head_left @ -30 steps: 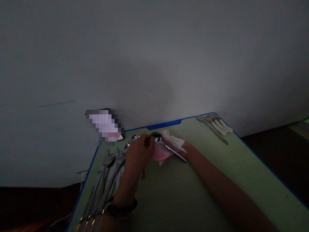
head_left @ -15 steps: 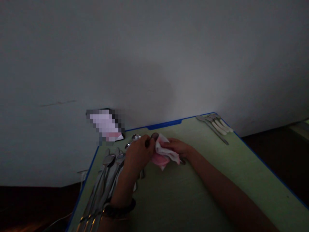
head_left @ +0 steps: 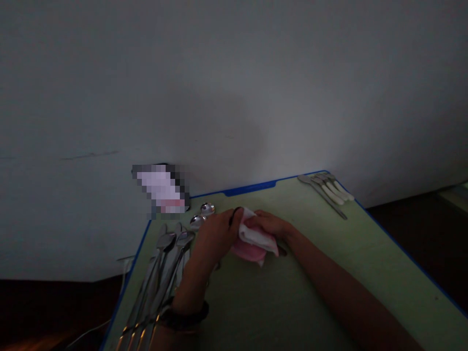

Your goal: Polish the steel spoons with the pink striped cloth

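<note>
Above the green table (head_left: 274, 302), our left hand (head_left: 219, 236) closes its fingers on one end of a metal utensil (head_left: 282, 249), and our right hand (head_left: 270, 224) folds around a pink-and-white cloth (head_left: 257, 238) wrapped about it. Beside our left forearm (head_left: 190, 292), metal cutlery (head_left: 166, 275) crowds toward the left blue edge (head_left: 141, 243), while bare surface opens toward us and rightward, up to white-handled cutlery (head_left: 333, 192) by the far right corner.

A dim grey wall (head_left: 234, 97) backs a green table (head_left: 263, 307), dark floor (head_left: 420, 234) on 2 sides.
</note>
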Action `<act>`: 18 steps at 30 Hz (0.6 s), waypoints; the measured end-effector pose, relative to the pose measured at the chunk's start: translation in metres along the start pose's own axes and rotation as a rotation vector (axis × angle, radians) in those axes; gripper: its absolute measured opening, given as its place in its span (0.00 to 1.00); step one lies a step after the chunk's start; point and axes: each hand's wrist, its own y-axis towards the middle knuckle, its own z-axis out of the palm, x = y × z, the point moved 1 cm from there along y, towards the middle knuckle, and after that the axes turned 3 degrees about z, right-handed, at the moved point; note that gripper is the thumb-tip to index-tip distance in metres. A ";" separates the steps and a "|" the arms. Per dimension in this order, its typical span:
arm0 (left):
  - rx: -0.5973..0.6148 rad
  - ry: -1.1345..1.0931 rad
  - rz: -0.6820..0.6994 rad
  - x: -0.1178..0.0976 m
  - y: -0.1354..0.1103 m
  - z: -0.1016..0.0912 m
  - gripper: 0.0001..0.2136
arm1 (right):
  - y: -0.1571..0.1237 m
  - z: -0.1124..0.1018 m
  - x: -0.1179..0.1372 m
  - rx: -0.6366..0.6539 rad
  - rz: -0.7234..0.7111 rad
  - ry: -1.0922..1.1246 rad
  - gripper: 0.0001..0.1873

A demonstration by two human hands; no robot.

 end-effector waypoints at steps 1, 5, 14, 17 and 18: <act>0.004 0.009 -0.009 0.001 0.000 -0.001 0.21 | 0.000 0.000 0.000 0.006 -0.009 -0.012 0.09; -0.019 -0.002 -0.087 0.010 0.000 -0.005 0.21 | 0.000 0.000 0.000 0.041 -0.052 -0.023 0.12; -0.174 -0.048 -0.218 0.036 -0.003 -0.017 0.23 | 0.003 -0.002 -0.003 0.068 -0.050 -0.025 0.11; -0.247 -0.082 -0.266 0.042 -0.006 -0.023 0.23 | 0.005 -0.002 -0.004 0.072 -0.052 -0.021 0.12; -0.271 -0.097 -0.294 0.044 -0.007 -0.025 0.23 | 0.005 -0.002 -0.004 0.067 -0.049 -0.014 0.12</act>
